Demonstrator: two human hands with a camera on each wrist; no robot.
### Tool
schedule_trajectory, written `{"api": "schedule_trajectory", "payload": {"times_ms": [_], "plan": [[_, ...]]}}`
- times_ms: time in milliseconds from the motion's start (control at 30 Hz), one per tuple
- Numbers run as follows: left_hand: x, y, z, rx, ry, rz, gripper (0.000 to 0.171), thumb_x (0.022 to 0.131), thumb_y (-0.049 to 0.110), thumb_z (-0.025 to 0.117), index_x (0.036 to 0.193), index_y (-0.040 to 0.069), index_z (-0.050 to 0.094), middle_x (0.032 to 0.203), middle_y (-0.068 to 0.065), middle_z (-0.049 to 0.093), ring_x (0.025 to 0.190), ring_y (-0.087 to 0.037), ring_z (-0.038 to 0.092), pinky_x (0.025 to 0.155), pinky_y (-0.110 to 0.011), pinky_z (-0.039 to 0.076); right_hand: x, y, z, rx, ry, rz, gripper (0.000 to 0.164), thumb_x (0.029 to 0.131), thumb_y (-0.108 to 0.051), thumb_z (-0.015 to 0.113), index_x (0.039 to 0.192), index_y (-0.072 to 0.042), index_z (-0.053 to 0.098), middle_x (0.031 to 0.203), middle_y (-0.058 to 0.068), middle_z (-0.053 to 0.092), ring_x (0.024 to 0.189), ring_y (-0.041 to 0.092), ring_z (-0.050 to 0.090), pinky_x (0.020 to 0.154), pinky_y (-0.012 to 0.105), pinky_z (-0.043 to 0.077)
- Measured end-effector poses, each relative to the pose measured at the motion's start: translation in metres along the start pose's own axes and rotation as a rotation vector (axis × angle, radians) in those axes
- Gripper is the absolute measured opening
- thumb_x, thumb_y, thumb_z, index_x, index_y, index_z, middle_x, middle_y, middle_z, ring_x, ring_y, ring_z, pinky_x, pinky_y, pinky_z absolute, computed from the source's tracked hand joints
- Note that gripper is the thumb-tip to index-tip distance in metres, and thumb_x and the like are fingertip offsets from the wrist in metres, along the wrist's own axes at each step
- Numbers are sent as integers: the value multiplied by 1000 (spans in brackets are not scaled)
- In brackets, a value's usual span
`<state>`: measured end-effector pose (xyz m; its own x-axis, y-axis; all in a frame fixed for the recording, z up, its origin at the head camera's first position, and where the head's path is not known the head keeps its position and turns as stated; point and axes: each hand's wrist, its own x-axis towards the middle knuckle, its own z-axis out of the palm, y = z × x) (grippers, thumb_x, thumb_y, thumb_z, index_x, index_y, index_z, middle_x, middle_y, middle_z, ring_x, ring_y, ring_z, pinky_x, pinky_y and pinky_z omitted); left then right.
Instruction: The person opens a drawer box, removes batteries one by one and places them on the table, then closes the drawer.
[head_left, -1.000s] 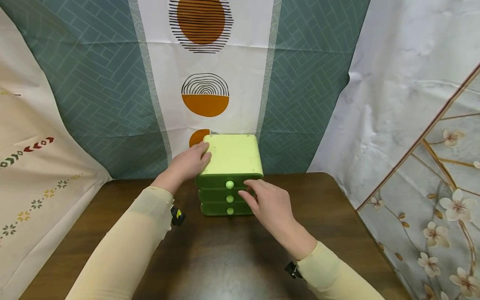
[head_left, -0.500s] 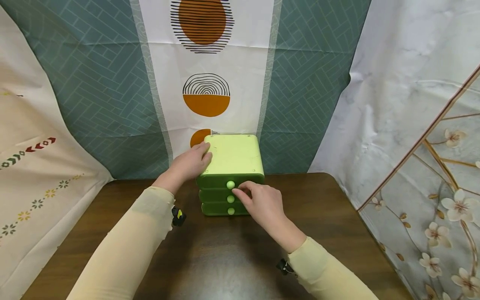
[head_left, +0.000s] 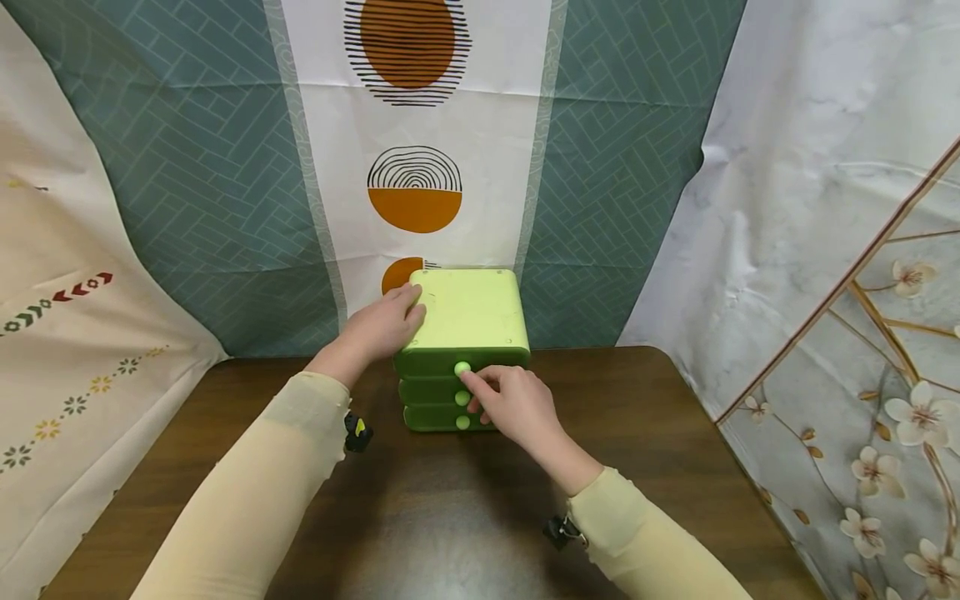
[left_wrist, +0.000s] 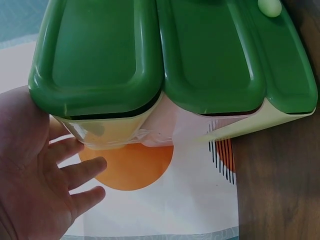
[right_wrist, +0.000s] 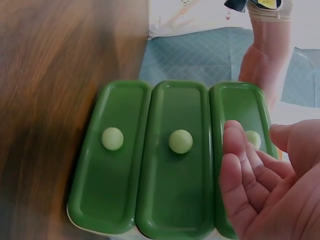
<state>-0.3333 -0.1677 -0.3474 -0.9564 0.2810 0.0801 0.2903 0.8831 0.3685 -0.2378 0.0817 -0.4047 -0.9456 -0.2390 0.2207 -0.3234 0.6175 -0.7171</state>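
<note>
A small cabinet with a pale yellow-green body (head_left: 468, 312) and stacked dark green drawers stands on the table, each drawer with a round pale green knob. My left hand (head_left: 381, 323) rests at the cabinet's upper left edge; in the left wrist view its fingers (left_wrist: 82, 170) spread loosely along the side. At the top drawer my right hand (head_left: 517, 404) has thumb and forefinger at the top knob (right_wrist: 253, 139), while its other fingers curl beneath. The middle knob (right_wrist: 180, 141) and bottom knob (right_wrist: 112, 138) are untouched. All the drawers sit closed.
The brown wooden table (head_left: 450, 508) extends in front of the cabinet and to both sides. Directly behind hangs a teal and white patterned cloth (head_left: 600, 208). A cream cloth (head_left: 67, 375) borders the left, and a flowered white cloth (head_left: 810, 333) the right.
My right hand has moved left across the cabinet front, bringing thumb and forefinger to the top knob. My left hand has stayed at the upper left edge.
</note>
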Motion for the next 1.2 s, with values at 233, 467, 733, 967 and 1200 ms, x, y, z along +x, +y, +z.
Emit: {"api": "schedule_trajectory", "payload": {"times_ms": [233,467,733,967,1200], "plan": [[-1,2,-2,0,3,7,67,119,40,32,176,6,26,181,-19,22,167,-37,22,132,-57,22,5,1,4,76,-39,62,50,110,-58,62,101,-16,85,80,-3,80,73,26,79,71,41,53],[0,-1,-1,-5,5,10,66,119,40,32,176,6,27,182,-18,22,167,-36,22,132,-57,22,9,2,10,84,-21,88,54,111,-61,59,96,-16,85,78,-2,79,63,13,74,73,40,53],[-1,0,-2,-12,-5,4,66,119,40,32,177,7,25,182,-18,20,167,-37,21,132,-57,21,12,1,15,109,-21,104,53,111,-60,58,89,-18,83,71,-9,75,62,13,72,67,38,52],[-1,1,-1,-12,-1,-1,66,119,40,32,177,8,25,182,-18,20,167,-37,22,132,-57,23,11,-1,15,125,-17,105,50,112,-56,59,81,-23,80,70,-9,74,63,15,73,64,38,52],[-3,1,-2,-17,-5,-1,67,119,41,32,177,8,24,182,-18,19,167,-36,21,132,-57,22,10,-1,15,126,-17,91,49,112,-54,60,79,-23,80,71,-8,76,61,14,73,63,37,52]]}}
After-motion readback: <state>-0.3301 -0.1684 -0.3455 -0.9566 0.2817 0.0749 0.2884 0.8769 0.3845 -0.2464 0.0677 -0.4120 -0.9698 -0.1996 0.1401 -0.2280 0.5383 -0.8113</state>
